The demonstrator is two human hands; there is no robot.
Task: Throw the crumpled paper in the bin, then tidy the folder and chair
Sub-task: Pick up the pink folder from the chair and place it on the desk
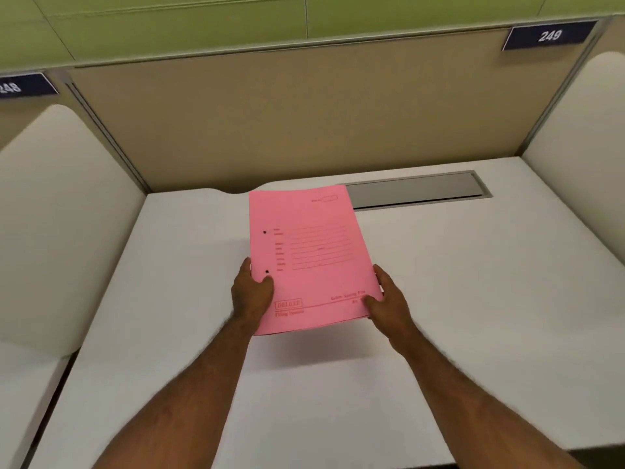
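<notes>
A pink paper folder (309, 252) with printed lines and two punch holes is held closed above the middle of a white desk (456, 316). Its near edge is lifted, casting a shadow on the desk. My left hand (252, 292) grips the folder's lower left edge with the thumb on top. My right hand (389, 296) grips its lower right corner, thumb on the cover. No crumpled paper, bin or chair is in view.
A beige partition (287, 123) backs the desk, with white side dividers left (57, 214) and right (581, 140). A grey cable-tray lid (416, 189) lies flush at the desk's far edge behind the folder. Number plates read 248 and 249 (549, 36).
</notes>
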